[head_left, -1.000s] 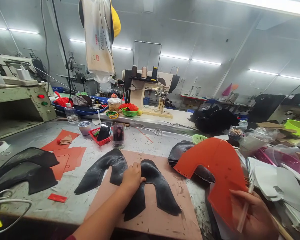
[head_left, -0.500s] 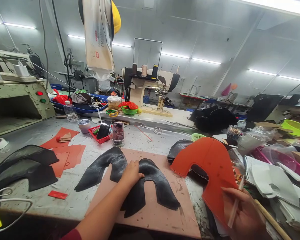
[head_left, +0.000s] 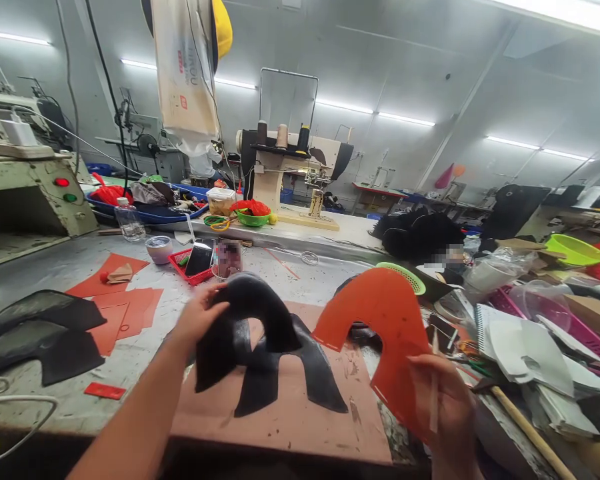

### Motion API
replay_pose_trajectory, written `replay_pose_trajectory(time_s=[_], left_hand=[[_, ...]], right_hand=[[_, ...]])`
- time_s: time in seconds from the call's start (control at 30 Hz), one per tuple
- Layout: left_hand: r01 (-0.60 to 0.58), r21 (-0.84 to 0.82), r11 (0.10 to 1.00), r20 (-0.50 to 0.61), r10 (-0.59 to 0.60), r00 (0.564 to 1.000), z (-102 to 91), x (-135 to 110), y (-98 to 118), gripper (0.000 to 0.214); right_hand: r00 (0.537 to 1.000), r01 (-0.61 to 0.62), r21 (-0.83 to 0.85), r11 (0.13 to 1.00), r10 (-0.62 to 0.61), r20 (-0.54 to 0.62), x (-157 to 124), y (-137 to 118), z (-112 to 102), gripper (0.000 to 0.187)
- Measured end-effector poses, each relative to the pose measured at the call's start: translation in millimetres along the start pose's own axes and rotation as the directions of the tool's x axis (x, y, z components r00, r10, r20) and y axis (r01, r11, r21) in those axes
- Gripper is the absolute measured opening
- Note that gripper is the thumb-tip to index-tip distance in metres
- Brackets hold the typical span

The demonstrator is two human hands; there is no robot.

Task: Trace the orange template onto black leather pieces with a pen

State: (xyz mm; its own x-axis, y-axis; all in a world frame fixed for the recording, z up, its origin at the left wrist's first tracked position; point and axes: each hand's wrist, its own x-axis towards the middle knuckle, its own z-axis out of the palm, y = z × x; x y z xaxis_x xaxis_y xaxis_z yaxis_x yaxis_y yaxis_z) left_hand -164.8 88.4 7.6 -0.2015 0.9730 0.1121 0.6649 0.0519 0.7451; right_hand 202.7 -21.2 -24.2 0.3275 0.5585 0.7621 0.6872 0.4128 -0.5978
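My left hand (head_left: 200,317) pinches the top edge of a black, arch-shaped leather-like piece (head_left: 267,303), raised and tilted above the mat. Below it, another black arch-shaped piece (head_left: 323,377) lies on the pinkish mat (head_left: 280,433). In my right hand (head_left: 450,400) are an orange arch-shaped template (head_left: 385,303) and a slim whitish pen-like stick (head_left: 434,390), held upright between the fingers. The template hangs over the mat's right side, partly covering dark pieces behind it. More black curved pieces (head_left: 65,347) lie at the left.
Orange sheets (head_left: 135,313), a red strip (head_left: 105,390), a white cup (head_left: 159,250) and a red basket (head_left: 180,267) with a phone are on the table. A sewing machine (head_left: 275,180) stands behind. Papers (head_left: 525,353) and a wooden stick (head_left: 530,430) crowd the right.
My left hand has moved left and lifted one black piece off the mat, where it was pressing before. My right hand and the orange template have shifted slightly left.
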Motion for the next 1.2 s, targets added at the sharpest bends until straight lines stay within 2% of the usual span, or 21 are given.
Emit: replay_pose_trajectory(time_s=[0.03,0.07,0.1,0.17,0.23,0.3,0.33,0.37,0.43,0.47,0.5,0.53,0.6,0.73,0.8,0.93,1.1,1.2], left_hand=[[0.024,0.038,0.999,0.005,-0.024,1.0,-18.4,9.1,-11.7,0.043],[0.087,0.187,0.979,-0.042,-0.08,0.996,-34.2,16.2,-22.8,0.042],[0.117,0.246,0.962,-0.076,-0.101,0.992,-46.0,20.8,-32.4,0.043],[0.14,0.355,0.924,-0.128,-0.1,0.987,-54.7,21.9,-44.1,0.044],[0.044,0.391,0.919,-0.068,-0.019,0.998,-42.5,13.5,-44.8,0.044],[-0.12,0.378,0.918,0.091,0.093,0.992,-14.9,-1.5,-37.9,0.039],[-0.229,0.351,0.908,0.204,0.164,0.965,1.6,-10.2,-33.5,0.037],[-0.342,0.313,0.886,0.324,0.239,0.915,18.1,-18.8,-29.6,0.036],[-0.53,0.227,0.817,0.531,0.353,0.77,46.6,-33.6,-25.0,0.038],[-0.597,0.188,0.78,0.603,0.388,0.697,57.2,-38.7,-24.8,0.04],[-0.638,0.164,0.752,0.648,0.405,0.645,65.1,-42.0,-25.8,0.042],[-0.654,0.156,0.74,0.67,0.408,0.62,70.4,-43.5,-27.7,0.044],[-0.667,0.155,0.729,0.686,0.406,0.604,75.1,-42.5,-33.1,0.044],[-0.719,0.154,0.677,0.693,0.445,0.567,75.8,-36.5,-42.9,0.046],[-0.753,0.148,0.641,0.68,0.487,0.548,76.9,-35.8,-46.6,0.047],[-0.794,0.155,0.587,0.639,0.553,0.534,81.1,-37.8,-53.0,0.047],[-0.815,0.157,0.559,0.607,0.596,0.525,84.0,-39.2,-58.0,0.045],[-0.82,0.151,0.553,0.607,0.603,0.518,84.5,-39.2,-59.0,0.045]], right_hand=[[0.998,-0.055,0.033,0.998,0.053,0.046,0.2,-0.5,8.2,0.018],[0.988,-0.113,0.058,0.992,0.106,0.117,-0.3,-0.6,18.1,0.018],[0.968,-0.165,0.074,0.984,0.146,0.206,-1.5,-0.2,29.5,0.018],[0.901,-0.215,0.084,0.973,0.164,0.402,-6.8,2.5,55.6,0.013],[0.821,-0.188,0.045,0.981,0.132,0.555,-14.7,7.1,81.4,0.006],[0.75,-0.122,-0.062,0.991,0.133,0.648,-22.7,11.9,101.3,0.005],[0.723,-0.087,-0.122,0.989,0.147,0.675,-25.8,13.8,107.9,0.008],[0.702,-0.055,-0.179,0.982,0.165,0.692,-28.2,15.1,112.0,0.01],[0.682,0.005,-0.266,0.964,0.191,0.706,-30.7,16.0,113.1,0.01],[0.68,0.03,-0.298,0.954,0.199,0.706,-31.3,15.6,110.6,0.009],[0.679,0.049,-0.321,0.946,0.204,0.706,-32.0,14.9,106.4,0.008],[0.677,0.059,-0.332,0.942,0.207,0.706,-33.1,14.0,100.9,0.008],[0.665,0.046,-0.316,0.948,0.207,0.718,-37.6,12.2,87.0,0.01],[0.605,-0.022,-0.253,0.967,0.214,0.767,-57.2,9.8,57.9,0.017],[0.613,-0.037,-0.243,0.969,0.214,0.761,-68.4,9.5,47.9,0.015],[0.703,-0.056,-0.198,0.979,0.18,0.689,-81.2,9.6,39.5,0.002],[0.807,-0.027,-0.175,0.984,0.125,0.578,-73.5,8.9,36.3,0.016],[0.832,-0.011,-0.158,0.987,0.097,0.546,-64.7,6.9,36.0,0.018]])
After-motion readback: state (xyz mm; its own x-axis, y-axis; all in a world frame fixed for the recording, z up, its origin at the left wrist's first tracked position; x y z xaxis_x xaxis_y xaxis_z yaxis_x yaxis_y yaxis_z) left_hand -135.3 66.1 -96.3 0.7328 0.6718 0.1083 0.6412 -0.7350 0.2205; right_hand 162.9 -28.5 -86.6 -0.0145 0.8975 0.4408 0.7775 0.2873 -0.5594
